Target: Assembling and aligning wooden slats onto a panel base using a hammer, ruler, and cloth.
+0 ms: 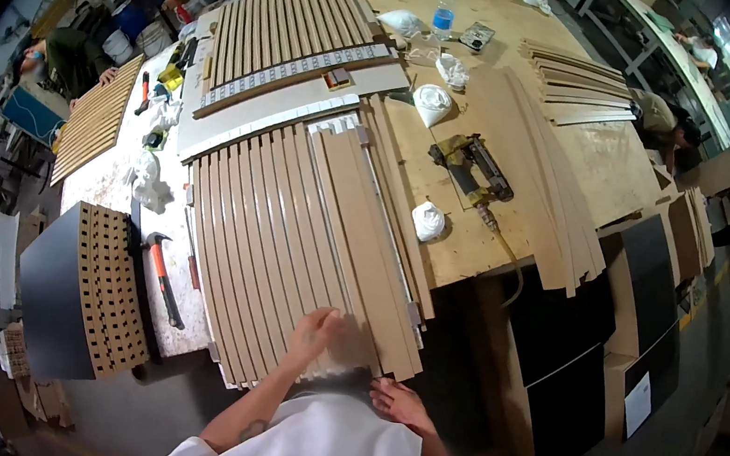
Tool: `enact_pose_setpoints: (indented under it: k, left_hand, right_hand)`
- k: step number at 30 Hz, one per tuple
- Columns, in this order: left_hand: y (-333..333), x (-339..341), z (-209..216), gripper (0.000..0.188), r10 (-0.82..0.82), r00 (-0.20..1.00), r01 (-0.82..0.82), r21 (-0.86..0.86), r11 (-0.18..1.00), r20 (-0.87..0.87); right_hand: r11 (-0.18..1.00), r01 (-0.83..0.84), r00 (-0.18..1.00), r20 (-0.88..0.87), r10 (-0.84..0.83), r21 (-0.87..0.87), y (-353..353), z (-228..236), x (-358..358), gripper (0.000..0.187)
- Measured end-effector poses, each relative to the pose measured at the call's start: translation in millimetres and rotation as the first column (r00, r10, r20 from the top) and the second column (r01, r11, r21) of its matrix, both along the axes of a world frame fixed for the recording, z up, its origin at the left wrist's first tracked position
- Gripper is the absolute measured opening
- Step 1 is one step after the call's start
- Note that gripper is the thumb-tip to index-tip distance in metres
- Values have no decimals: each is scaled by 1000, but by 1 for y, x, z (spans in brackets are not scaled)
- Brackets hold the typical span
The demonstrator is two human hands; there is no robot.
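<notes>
In front of me a panel of parallel brown wooden slats (261,260) lies in a frame on the workbench. Wider flat strips (370,257) rest along its right side. My left hand (314,334) is over the near end of the slats, fingers curled in and slightly blurred; whatever they may hold is hidden. Just right of it, at the near end of the wide strips, is my right hand (403,405). Its fingers are stretched out and partly spread, with the tips close to the strip ends.
A hammer (164,281) lies left of the panel, beside a dark board with notched pieces (105,293). To the right are a nail gun (473,171) with its hose, white bags (432,104), and long thin boards (547,180). Another slatted panel (291,28) lies beyond.
</notes>
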State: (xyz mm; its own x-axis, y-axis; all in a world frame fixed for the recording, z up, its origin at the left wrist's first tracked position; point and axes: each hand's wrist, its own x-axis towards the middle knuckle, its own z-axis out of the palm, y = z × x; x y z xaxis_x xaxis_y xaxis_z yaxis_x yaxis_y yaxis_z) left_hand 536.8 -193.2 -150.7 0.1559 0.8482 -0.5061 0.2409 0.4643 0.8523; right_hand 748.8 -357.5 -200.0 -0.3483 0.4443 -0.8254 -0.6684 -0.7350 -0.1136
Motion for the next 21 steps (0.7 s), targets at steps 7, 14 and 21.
enact_pose_setpoints:
  k: [7, 14, 21]
  left_hand:
    - [-7, -8, -16, 52, -164, 986, 164, 59, 985, -6]
    - [45, 22, -7, 29, 153, 904, -66, -224, 972, 399]
    - [70, 84, 47, 21, -122, 939, 150, -64, 987, 322]
  right_hand:
    - [975, 196, 966, 150, -210, 102, 2, -11, -45, 22]
    - [947, 214, 861, 411, -298, 239, -5, 69, -61, 16]
    - [901, 172, 618, 668, -414, 398, -1, 115, -25, 16]
